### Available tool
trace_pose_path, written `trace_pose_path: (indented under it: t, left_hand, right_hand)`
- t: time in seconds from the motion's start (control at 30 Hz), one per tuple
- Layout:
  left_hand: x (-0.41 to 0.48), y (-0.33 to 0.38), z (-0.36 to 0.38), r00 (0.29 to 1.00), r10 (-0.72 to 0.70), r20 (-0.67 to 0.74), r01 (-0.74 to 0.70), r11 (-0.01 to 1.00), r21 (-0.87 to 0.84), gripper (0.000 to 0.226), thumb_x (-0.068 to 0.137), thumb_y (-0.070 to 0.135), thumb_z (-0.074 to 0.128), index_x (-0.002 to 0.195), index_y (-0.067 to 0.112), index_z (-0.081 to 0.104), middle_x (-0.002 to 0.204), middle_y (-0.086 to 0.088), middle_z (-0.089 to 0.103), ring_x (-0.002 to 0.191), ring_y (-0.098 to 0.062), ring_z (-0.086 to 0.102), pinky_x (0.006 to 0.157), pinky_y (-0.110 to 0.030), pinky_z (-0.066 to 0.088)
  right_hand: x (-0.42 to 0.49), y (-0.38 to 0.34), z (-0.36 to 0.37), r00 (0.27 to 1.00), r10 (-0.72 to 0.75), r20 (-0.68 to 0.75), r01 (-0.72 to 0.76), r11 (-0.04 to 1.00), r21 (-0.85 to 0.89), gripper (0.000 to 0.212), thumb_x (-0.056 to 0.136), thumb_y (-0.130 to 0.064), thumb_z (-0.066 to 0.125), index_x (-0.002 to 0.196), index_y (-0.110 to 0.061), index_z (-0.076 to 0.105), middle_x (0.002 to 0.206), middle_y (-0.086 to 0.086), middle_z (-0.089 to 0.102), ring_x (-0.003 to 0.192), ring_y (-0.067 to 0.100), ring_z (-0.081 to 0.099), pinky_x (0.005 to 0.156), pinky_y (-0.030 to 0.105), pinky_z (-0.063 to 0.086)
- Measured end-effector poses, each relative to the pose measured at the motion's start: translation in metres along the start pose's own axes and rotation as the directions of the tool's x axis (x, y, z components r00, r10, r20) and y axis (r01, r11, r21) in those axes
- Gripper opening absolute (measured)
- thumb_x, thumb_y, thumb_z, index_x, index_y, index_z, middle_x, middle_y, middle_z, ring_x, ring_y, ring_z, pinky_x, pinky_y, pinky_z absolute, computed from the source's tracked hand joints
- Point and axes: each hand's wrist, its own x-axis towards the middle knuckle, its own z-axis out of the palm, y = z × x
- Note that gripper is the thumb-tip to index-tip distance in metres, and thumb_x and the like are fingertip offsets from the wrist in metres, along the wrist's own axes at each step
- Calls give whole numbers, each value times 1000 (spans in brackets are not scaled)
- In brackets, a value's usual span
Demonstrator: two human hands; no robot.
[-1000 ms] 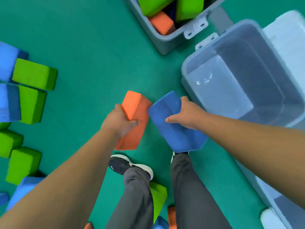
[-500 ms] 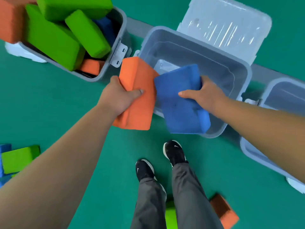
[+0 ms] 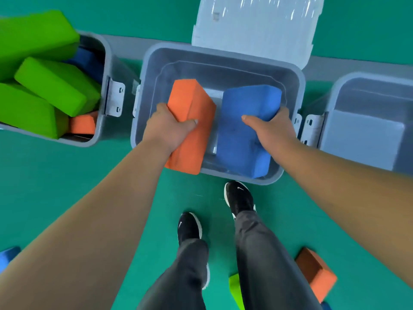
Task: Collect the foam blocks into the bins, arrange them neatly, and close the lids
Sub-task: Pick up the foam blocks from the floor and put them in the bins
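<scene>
One grey bin (image 3: 223, 63) stands in the middle, its lid (image 3: 252, 30) open behind. Over its opening are the blue block (image 3: 241, 139) and the orange block (image 3: 190, 101), side by side. The right hand (image 3: 272, 128) grips the blue block and the left hand (image 3: 165, 130) the orange block, thumbs curled round.

Both bare forearms reach forward over the near rim of the open grey plastic bin (image 3: 223, 55). The left hand (image 3: 166, 128) grips a rectangular orange foam block (image 3: 190, 104), thumb across its face; the right hand (image 3: 273, 128) likewise grips a blue foam block (image 3: 241, 139).
</scene>
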Motion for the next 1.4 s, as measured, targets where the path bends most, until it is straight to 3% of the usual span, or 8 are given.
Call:
trace_pose_path:
  t: [0.33, 0.47, 0.6, 0.77, 0.97, 1.03, 1.17, 1.4]
  left_hand:
    - [41, 21, 27, 1000, -25, -7, 25, 999, 37, 77, 65, 60, 72, 124, 17, 48, 125, -7, 63, 118, -35, 61, 94, -47, 53]
    - [56, 21, 31, 999, 34, -37, -32, 997, 66, 78, 71, 59, 73, 129, 15, 47, 129, -10, 62, 122, -37, 59, 97, -50, 52]
    - [62, 27, 35, 998, 63, -12, -61, 994, 87, 89, 81, 63, 72, 146, 10, 41, 143, -14, 54, 132, -37, 52, 102, -50, 47]
    - [59, 32, 35, 985, 168, -37, -158, 970, 182, 80, 90, 61, 67, 145, 8, 40, 147, -13, 45, 136, -37, 45, 102, -51, 44]
    - [45, 32, 36, 981, 130, 143, -171, 929, 329, 76, 94, 50, 61, 151, 6, 33, 150, -17, 42, 138, -41, 43, 109, -51, 41]
    - [35, 27, 39, 958, 165, 233, -245, 893, 377, 66, 93, 41, 59, 146, 7, 40, 142, -17, 49, 128, -42, 52, 100, -51, 51]
    - [5, 17, 55, 869, 323, 375, -463, 797, 386, 34, 95, 28, 55, 123, 8, 55, 116, -14, 63, 95, -35, 60, 73, -38, 46]
    - [-76, -15, 146, 621, 480, 619, -735, 630, 248, 22, 98, 28, 49, 108, 22, 67, 105, 1, 72, 99, -24, 64, 84, -38, 53]
  right_hand:
    - [32, 23, 26, 995, -57, 85, 79, 956, -284, 76, 84, -47, 80, 139, -16, 37, 121, -4, 55, 97, 20, 59, 62, 29, 43]
    - [31, 32, 37, 993, -10, 114, 58, 906, -420, 74, 93, -31, 61, 157, -15, 27, 138, 6, 56, 106, 28, 63, 86, 41, 56]
    - [19, 39, 43, 996, 38, 81, 3, 887, -462, 58, 94, -30, 57, 148, -17, 41, 132, 4, 61, 107, 29, 64, 90, 41, 54]
    - [3, 48, 45, 991, 100, 85, -45, 865, -500, 38, 95, -31, 52, 133, -23, 56, 120, 5, 62, 91, 25, 62, 65, 30, 42]
    - [-34, 61, 41, 993, 118, -3, -106, 879, -465, 25, 89, -21, 50, 100, -10, 69, 88, 16, 72, 80, 38, 68, 70, 40, 58]
    - [-54, 74, 40, 987, 157, -25, -154, 912, -381, 23, 86, -18, 48, 84, -6, 66, 75, 16, 70, 73, 40, 68, 65, 40, 57]
    - [-89, 116, 48, 973, 229, -43, -232, 944, -234, 26, 88, -21, 46, 87, -10, 69, 83, 12, 76, 83, 34, 75, 77, 50, 63]
    - [-129, 234, 68, 944, 330, -32, -330, 928, -174, 27, 81, -20, 48, 84, -7, 72, 72, 12, 75, 62, 33, 66, 61, 36, 56]
